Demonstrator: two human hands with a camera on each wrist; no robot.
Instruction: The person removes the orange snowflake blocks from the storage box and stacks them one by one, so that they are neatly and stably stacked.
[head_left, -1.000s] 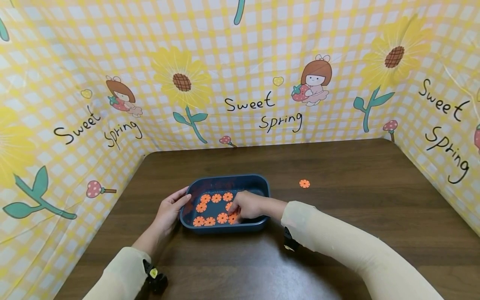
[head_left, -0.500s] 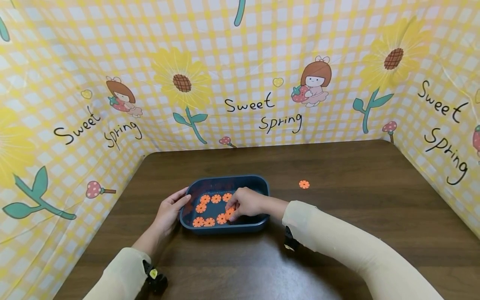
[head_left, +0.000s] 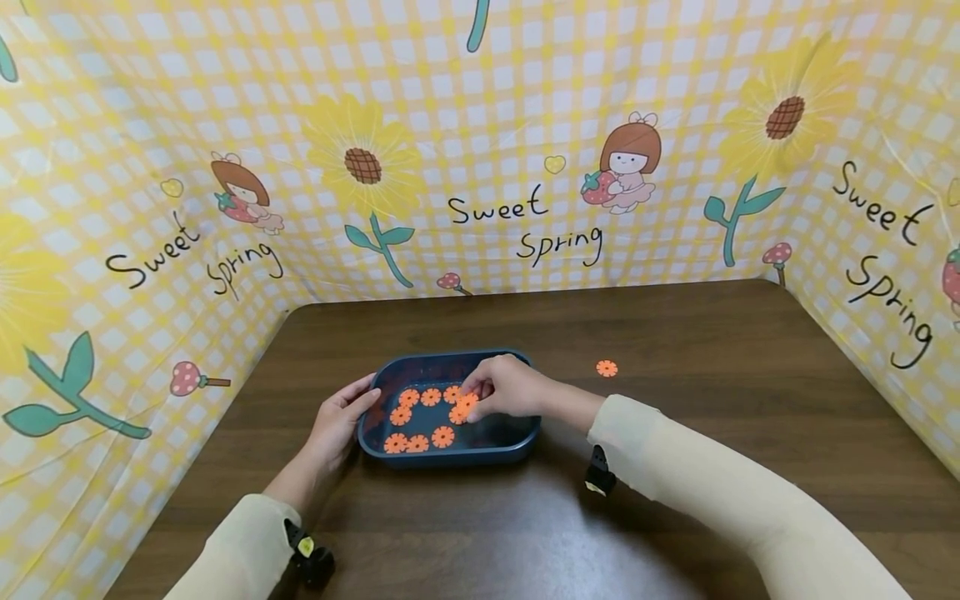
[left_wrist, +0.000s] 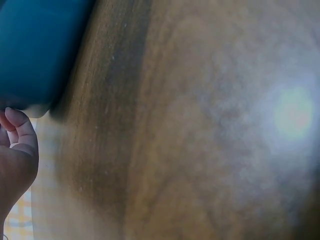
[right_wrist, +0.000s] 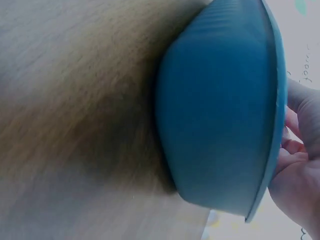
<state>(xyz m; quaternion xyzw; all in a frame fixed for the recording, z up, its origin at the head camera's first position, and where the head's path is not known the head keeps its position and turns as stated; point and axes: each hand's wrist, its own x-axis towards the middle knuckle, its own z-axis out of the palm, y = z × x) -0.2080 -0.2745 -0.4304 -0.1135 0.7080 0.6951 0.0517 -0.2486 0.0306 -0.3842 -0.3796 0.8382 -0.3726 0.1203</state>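
A dark blue rectangular tray with rounded corners stands on the table. Several orange notched plastic discs, flower-like in outline, lie flat on its floor. At the tray's left end, my left hand holds the rim, thumb on top. My right hand reaches over the right side and pinches one orange disc between thumb and fingers, overlapping another disc below it. In the right wrist view the tray's outer wall hides the held disc. The left wrist view catches the thumb by the tray.
One loose orange disc lies on the brown wooden table, right of the tray. A yellow checked cloth with printed flowers rises behind and along both sides.
My right hand has taken hold of a disc from the tray's front row, lifted it and moved it back. The left hand stays on the rim.
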